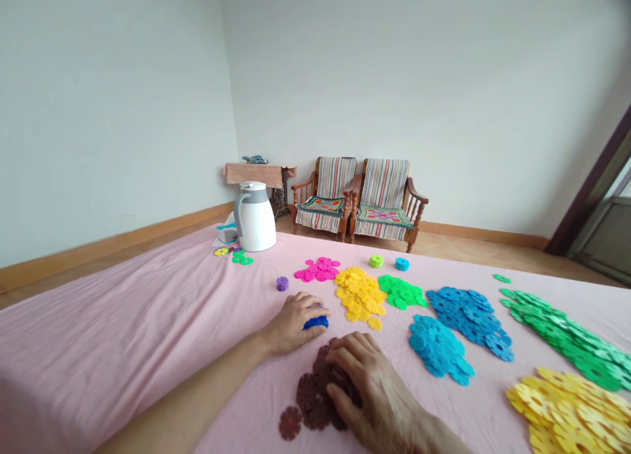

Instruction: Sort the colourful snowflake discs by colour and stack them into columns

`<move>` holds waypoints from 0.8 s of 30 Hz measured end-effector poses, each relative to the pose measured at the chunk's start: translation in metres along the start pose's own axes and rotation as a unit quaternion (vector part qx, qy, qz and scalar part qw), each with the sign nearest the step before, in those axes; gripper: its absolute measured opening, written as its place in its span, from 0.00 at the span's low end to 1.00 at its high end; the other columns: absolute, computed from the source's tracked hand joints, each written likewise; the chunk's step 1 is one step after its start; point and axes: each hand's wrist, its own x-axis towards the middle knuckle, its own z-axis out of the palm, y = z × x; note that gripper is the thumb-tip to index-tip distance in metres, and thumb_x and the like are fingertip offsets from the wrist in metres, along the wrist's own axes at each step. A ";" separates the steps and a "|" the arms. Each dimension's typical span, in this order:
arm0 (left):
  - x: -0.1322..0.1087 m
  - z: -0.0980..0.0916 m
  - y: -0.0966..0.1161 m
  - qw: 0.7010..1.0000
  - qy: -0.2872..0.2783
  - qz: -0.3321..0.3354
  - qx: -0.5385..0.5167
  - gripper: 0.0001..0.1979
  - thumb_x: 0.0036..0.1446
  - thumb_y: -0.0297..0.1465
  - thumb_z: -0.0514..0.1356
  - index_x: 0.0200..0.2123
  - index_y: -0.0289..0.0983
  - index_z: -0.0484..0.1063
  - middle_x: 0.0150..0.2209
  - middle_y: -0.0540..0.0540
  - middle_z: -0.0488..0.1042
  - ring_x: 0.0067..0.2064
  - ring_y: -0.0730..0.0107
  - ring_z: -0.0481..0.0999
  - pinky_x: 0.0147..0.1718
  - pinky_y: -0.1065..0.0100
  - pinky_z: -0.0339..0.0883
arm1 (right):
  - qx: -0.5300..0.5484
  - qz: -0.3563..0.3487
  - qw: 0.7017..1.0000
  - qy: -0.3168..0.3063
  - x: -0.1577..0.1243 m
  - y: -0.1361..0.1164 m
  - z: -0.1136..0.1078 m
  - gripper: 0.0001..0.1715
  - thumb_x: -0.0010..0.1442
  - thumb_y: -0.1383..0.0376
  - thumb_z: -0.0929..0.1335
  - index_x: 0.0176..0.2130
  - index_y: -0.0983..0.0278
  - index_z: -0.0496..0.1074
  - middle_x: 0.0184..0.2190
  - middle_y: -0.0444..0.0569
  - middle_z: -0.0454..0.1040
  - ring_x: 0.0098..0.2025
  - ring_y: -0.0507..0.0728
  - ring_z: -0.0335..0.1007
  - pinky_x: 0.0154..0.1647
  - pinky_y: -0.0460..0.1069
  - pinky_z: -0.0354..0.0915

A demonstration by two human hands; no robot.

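My left hand [294, 324] curls round dark blue flower-shaped discs [316, 322] that rest on the pink cloth, fingers over the far side and thumb on the near side. My right hand [367, 385] lies over a pile of dark brown flower-shaped discs [311, 400], its fingers bent and its thumb apart, with brown discs between them. The palm hides part of that pile. One loose brown disc [290, 423] lies at the pile's near left edge. A small purple stack [282, 284] stands just beyond my left hand.
Beyond my hands are pink [318, 269], yellow [359, 295] and green [401, 292] disc piles. Blue piles [438, 349], more green [566, 336] and yellow [572, 411] discs lie rightward. A white jug [259, 221] stands at the back left. Two armchairs [384, 204] are behind the table.
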 end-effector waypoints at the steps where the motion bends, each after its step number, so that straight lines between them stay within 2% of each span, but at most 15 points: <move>1: 0.000 -0.001 0.002 1.000 -0.010 0.003 0.011 0.15 0.57 0.39 0.55 0.47 0.43 0.70 0.47 0.46 0.69 0.49 0.60 0.64 0.50 0.60 0.56 | -0.006 -0.012 1.000 -0.019 0.004 -0.007 0.002 0.08 0.55 0.64 0.64 0.38 0.62 0.68 0.37 0.49 0.69 0.40 0.58 0.60 0.43 0.54 0.56; 4: 0.000 -0.001 0.004 1.000 0.002 -0.019 0.013 0.09 0.56 0.34 0.57 0.39 0.40 0.71 0.41 0.46 0.70 0.45 0.62 0.65 0.47 0.62 0.58 | -0.018 -0.056 0.997 -0.053 0.017 -0.021 0.015 0.11 0.52 0.61 0.67 0.36 0.62 0.69 0.36 0.48 0.70 0.40 0.58 0.61 0.44 0.54 0.56; 7: -0.001 0.001 -0.001 0.999 0.029 -0.039 -0.005 0.05 0.55 0.30 0.57 0.34 0.37 0.71 0.37 0.46 0.70 0.42 0.64 0.66 0.44 0.64 0.59 | -0.035 -0.124 0.988 -0.083 0.030 -0.025 0.034 0.17 0.51 0.57 0.68 0.39 0.62 0.69 0.39 0.49 0.70 0.42 0.58 0.62 0.45 0.53 0.56; 12: -0.004 0.005 -0.014 0.996 0.071 -0.052 -0.024 0.08 0.58 0.30 0.54 0.38 0.39 0.72 0.38 0.46 0.71 0.44 0.65 0.67 0.45 0.64 0.59 | -0.075 -0.204 0.970 -0.107 0.042 -0.026 0.055 0.24 0.51 0.49 0.66 0.41 0.64 0.68 0.42 0.52 0.70 0.48 0.61 0.60 0.50 0.55 0.54; 15: -0.005 0.004 -0.016 0.996 0.065 -0.059 -0.009 0.10 0.59 0.34 0.54 0.39 0.39 0.73 0.39 0.46 0.71 0.44 0.64 0.66 0.46 0.63 0.58 | -0.097 -0.196 0.971 -0.095 0.045 -0.028 0.055 0.20 0.53 0.51 0.65 0.38 0.64 0.67 0.40 0.51 0.70 0.48 0.61 0.59 0.52 0.57 0.53; 20: -0.006 -0.003 -0.009 0.999 -0.003 -0.031 0.011 0.13 0.56 0.39 0.58 0.44 0.46 0.72 0.42 0.48 0.69 0.47 0.62 0.64 0.48 0.61 0.55 | -0.115 -0.138 0.982 -0.062 0.041 -0.025 0.046 0.09 0.54 0.60 0.64 0.34 0.64 0.66 0.36 0.49 0.69 0.42 0.58 0.60 0.52 0.58 0.51; 24: -0.006 -0.007 -0.003 0.999 -0.021 -0.025 0.012 0.13 0.56 0.40 0.58 0.44 0.45 0.72 0.42 0.48 0.67 0.47 0.61 0.63 0.48 0.61 0.55 | -0.110 -0.091 0.988 -0.053 0.032 -0.015 0.041 0.05 0.55 0.64 0.63 0.34 0.63 0.65 0.36 0.48 0.68 0.40 0.57 0.60 0.48 0.56 0.54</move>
